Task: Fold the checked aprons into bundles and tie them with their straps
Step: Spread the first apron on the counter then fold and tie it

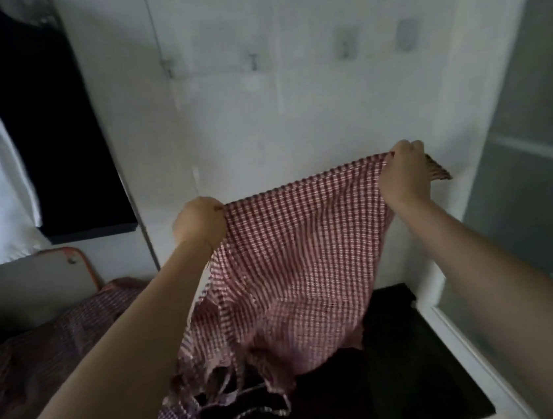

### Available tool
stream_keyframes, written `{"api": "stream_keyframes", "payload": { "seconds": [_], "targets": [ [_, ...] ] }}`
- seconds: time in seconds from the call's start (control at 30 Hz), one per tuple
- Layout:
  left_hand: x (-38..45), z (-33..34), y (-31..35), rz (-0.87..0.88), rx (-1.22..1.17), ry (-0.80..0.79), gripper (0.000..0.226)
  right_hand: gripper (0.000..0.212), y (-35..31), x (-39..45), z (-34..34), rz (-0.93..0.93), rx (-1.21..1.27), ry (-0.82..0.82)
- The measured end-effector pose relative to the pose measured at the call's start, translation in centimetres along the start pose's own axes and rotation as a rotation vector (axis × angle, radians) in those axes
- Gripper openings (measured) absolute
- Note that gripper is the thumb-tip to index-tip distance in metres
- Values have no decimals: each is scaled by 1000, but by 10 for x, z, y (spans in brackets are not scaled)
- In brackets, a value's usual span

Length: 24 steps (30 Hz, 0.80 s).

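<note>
While both hands held it up before the white wall, the checked apron hung spread out, probably to find its edges for folding. The left hand and the right hand each pinched a top corner in a closed grip. Thin woven cloth, with straps dangling below it. More checked cloth lay to its left.

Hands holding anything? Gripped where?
Both hold one checked apron by its top edge: left hand at one end, right hand near the other.
</note>
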State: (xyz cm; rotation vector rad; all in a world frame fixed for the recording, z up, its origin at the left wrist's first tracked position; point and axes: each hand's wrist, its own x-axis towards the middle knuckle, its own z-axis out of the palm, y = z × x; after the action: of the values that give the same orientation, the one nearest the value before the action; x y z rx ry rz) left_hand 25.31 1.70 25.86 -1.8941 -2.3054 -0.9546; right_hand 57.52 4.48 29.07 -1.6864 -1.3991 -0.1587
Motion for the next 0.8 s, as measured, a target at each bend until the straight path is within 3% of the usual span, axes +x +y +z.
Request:
{"api": "stream_keyframes", "payload": {
  "seconds": [0.17,0.23,0.33,0.37,0.43,0.53,0.7,0.8],
  "targets": [
    [-11,-23,62,-99,-231,260,31,28,16,21,-51,2,119,62],
    [-10,-38,78,-51,-379,300,25,29,19,28,-66,-22,136,60],
    [-18,-42,104,92,-479,83,9,26,15,31,-82,-80,120,-24],
    [-28,-36,116,136,-463,-46,14,27,13,32,-84,-112,110,-58],
    [-52,-13,142,208,-437,-285,45,28,9,31,-84,-183,79,-101],
    [-83,28,183,224,-521,-495,69,24,7,28,-81,-262,7,-129],
    [-95,65,210,165,-478,-229,28,19,14,21,-77,-352,-49,-90],
    [-94,68,208,119,-500,-150,30,19,16,15,-79,-371,-25,-65]
  ]
}}
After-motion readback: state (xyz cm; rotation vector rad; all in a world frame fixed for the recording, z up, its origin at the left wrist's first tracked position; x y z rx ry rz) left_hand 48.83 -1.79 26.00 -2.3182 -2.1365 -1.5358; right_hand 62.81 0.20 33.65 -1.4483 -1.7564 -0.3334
